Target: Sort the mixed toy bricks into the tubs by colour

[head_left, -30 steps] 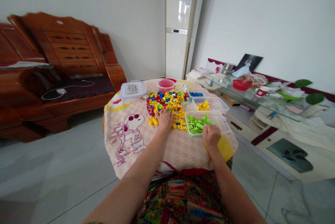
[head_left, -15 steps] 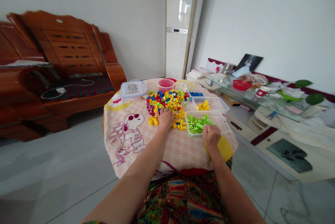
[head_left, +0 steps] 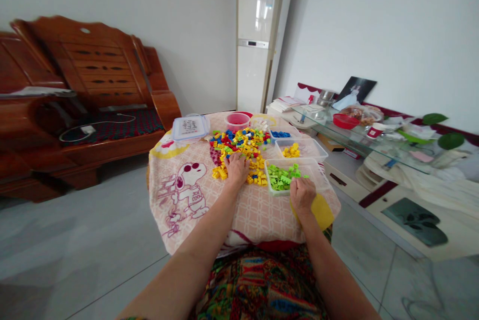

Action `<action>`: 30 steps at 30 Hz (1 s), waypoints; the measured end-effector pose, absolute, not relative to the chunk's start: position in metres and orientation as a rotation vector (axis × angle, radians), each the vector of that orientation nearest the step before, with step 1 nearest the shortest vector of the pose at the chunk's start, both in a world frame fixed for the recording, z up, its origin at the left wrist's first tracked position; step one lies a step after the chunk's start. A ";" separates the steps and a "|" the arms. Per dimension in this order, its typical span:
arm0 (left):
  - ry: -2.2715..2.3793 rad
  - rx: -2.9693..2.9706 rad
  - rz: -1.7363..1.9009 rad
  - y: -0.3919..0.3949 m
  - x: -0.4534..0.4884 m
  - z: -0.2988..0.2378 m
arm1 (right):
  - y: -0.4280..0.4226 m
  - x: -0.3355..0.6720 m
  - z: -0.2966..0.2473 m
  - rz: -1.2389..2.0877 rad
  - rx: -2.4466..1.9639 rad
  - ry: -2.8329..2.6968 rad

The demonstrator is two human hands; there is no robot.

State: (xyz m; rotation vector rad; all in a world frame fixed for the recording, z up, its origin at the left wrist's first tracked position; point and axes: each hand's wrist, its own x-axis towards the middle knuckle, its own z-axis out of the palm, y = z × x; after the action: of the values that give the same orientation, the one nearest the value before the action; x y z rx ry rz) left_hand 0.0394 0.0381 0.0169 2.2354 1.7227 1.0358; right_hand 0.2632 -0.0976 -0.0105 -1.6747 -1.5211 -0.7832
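A pile of small mixed-colour bricks lies on a pink cartoon cloth over a small table. My left hand rests palm down on the near edge of the pile, fingers bent among yellow bricks. My right hand is closed at the near rim of a clear tub of green bricks; what its fingers hold is hidden. Further back stand a clear tub of yellow bricks and a tub of blue bricks.
A lidded clear box, a red bowl and another clear tub stand at the table's far side. A wooden bench is at the left, a tall white air conditioner behind, and a cluttered glass shelf at the right.
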 end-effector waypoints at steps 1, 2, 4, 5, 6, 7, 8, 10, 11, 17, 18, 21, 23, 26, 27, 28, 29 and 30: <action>1.704 2.235 1.074 0.039 0.039 0.015 | -0.098 0.263 -0.010 -0.774 -1.676 -1.518; 1.677 2.236 1.122 0.041 0.039 0.014 | -0.098 0.262 -0.010 -0.763 -1.678 -1.514; 1.580 2.254 1.238 0.042 0.039 0.011 | -0.098 0.262 -0.009 -0.743 -1.682 -1.510; 1.505 2.274 1.299 0.042 0.040 0.010 | -0.098 0.262 -0.009 -0.740 -1.682 -1.511; 1.416 2.302 1.355 0.040 0.042 0.009 | -0.098 0.261 -0.008 -0.742 -1.681 -1.513; 1.320 2.332 1.404 0.037 0.044 0.009 | -0.098 0.261 -0.008 -0.748 -1.678 -1.515; 1.224 2.366 1.438 0.034 0.047 0.009 | -0.098 0.261 -0.009 -0.756 -1.674 -1.518; 1.045 2.435 1.460 0.024 0.054 0.011 | -0.099 0.261 -0.009 -0.770 -1.663 -1.520; 0.961 2.470 1.441 0.018 0.058 0.012 | -0.099 0.261 -0.009 -0.773 -1.662 -1.519; 0.681 2.556 1.250 0.000 0.074 0.015 | -0.098 0.262 -0.009 -0.764 -1.692 -1.519; 0.652 2.560 1.220 0.000 0.074 0.015 | -0.098 0.263 -0.009 -0.764 -1.691 -1.519; 0.621 2.542 1.186 0.000 0.073 0.015 | -0.098 0.263 -0.010 -0.771 -1.695 -1.518; 0.658 2.504 1.222 -0.001 0.072 0.016 | -0.097 0.263 -0.011 -0.777 -1.700 -1.520; 0.726 2.430 1.304 -0.002 0.069 0.018 | -0.097 0.263 -0.012 -0.773 -1.704 -1.522; 0.745 2.412 1.322 -0.003 0.068 0.019 | -0.097 0.263 -0.012 -0.770 -1.702 -1.522; 0.757 2.405 1.330 -0.003 0.067 0.020 | -0.097 0.263 -0.012 -0.766 -1.697 -1.522; 0.760 2.408 1.331 -0.004 0.066 0.021 | -0.098 0.263 -0.012 -0.763 -1.693 -1.520; 0.753 2.421 1.323 -0.005 0.066 0.022 | -0.098 0.263 -0.012 -0.759 -1.689 -1.521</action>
State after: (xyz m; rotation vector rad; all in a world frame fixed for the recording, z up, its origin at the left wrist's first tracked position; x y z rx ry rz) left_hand 0.0657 -0.0047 0.0216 2.4210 0.7526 1.3228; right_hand 0.2630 -0.0976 -0.0116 -1.6892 -1.5208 -0.7589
